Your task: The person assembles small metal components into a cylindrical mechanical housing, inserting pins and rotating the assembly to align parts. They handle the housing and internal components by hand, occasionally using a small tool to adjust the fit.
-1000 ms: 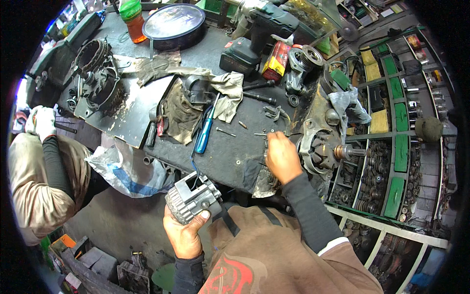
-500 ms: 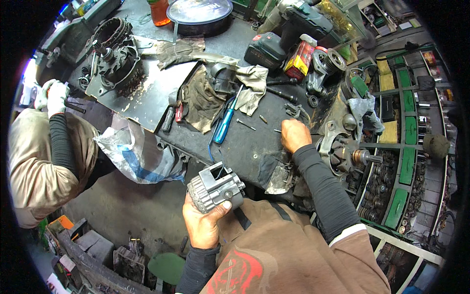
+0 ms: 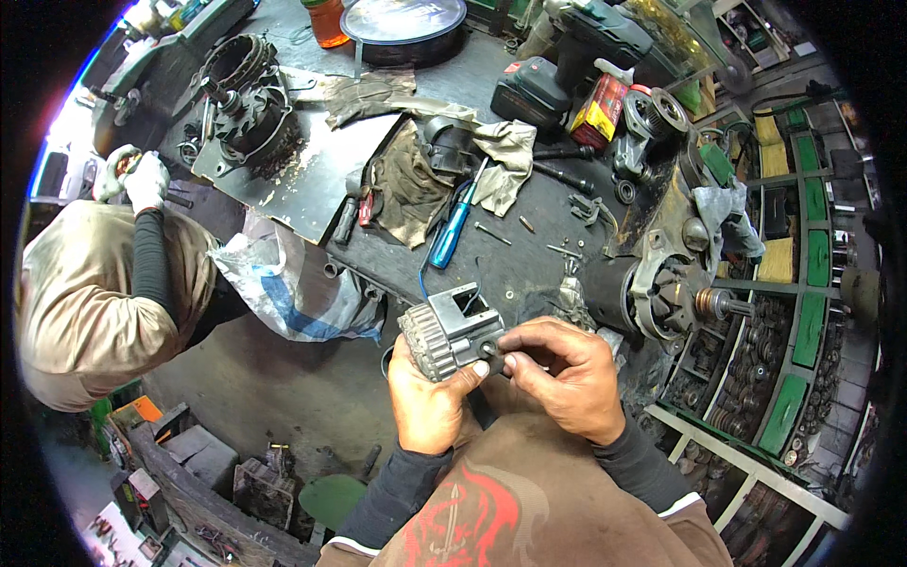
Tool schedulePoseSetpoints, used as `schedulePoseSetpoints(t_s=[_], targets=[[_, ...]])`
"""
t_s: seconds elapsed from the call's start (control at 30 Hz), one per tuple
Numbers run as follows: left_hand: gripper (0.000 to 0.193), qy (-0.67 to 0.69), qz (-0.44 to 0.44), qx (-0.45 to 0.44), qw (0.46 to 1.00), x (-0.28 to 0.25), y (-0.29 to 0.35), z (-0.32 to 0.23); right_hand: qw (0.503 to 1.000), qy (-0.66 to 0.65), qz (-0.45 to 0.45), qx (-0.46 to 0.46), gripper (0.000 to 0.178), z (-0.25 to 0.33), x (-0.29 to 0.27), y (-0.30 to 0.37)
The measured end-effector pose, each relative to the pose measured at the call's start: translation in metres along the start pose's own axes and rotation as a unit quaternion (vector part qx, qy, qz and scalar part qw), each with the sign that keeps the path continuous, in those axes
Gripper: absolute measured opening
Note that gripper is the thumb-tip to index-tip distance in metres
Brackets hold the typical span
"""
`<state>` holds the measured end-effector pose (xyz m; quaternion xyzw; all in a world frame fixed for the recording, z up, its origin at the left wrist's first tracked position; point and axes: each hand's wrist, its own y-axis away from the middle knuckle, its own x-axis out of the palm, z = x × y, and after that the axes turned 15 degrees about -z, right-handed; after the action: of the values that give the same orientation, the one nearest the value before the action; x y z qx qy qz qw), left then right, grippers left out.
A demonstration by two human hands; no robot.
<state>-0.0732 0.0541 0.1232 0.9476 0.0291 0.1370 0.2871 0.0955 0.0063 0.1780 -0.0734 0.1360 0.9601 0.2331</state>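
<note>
The finned part (image 3: 452,331), a small grey metal block with cooling ribs along one side and a square opening on top, sits in front of the person's chest, just below the near edge of the bench (image 3: 529,255); the left hand (image 3: 427,402) cups it from beneath, fingers closed round its ribbed side, thumb pressed against its lower face; the right hand (image 3: 559,376) comes in from the right, its fingertips pinched shut on a small dark piece at the part's right end, touching the left thumb; whether that piece is loose or fixed to the part I cannot tell; on the bench just beyond lie a blue screwdriver (image 3: 451,234), a few loose screws (image 3: 493,233) and a grimy rag (image 3: 406,189), with a grey cloth (image 3: 505,156) beside it; to the right stands a large alternator housing (image 3: 673,283), its shaft pointing right; farther back are a black battery pack (image 3: 531,93), a red and yellow can (image 3: 603,104) and a round lidded tin (image 3: 406,26); at far left another person in a beige top (image 3: 90,302) works with a gloved hand (image 3: 146,180) near a stator ring (image 3: 248,90) on a steel plate (image 3: 302,180); a white and blue sack (image 3: 288,293) hangs below the bench edge; green shelves (image 3: 812,283) of parts line the right.
</note>
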Motion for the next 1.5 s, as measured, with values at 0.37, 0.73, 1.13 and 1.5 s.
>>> schedulePoseSetpoints(t_s=[0.37, 0.73, 1.13, 1.5], targets=[[0.062, -0.026, 0.019, 0.001, 0.999, 0.008, 0.004, 0.006, 0.985, 0.111, -0.044, -0.127, 0.022, -0.015, -0.003, 0.009], [0.06, -0.008, -0.005, 0.02, 1.0, 0.007, 0.009, 0.017, 0.921, 0.27, 0.004, -0.28, 0.024, -0.018, 0.003, 0.005], [0.064, -0.015, -0.014, -0.025, 0.999, -0.038, 0.006, 0.004, 0.739, 0.658, -0.02, -0.144, 0.018, -0.066, -0.07, -0.189], [0.063, -0.02, -0.072, -0.057, 0.996, -0.073, -0.003, 0.017, 0.762, 0.635, -0.116, -0.05, 0.02, -0.105, -0.041, -0.186]])
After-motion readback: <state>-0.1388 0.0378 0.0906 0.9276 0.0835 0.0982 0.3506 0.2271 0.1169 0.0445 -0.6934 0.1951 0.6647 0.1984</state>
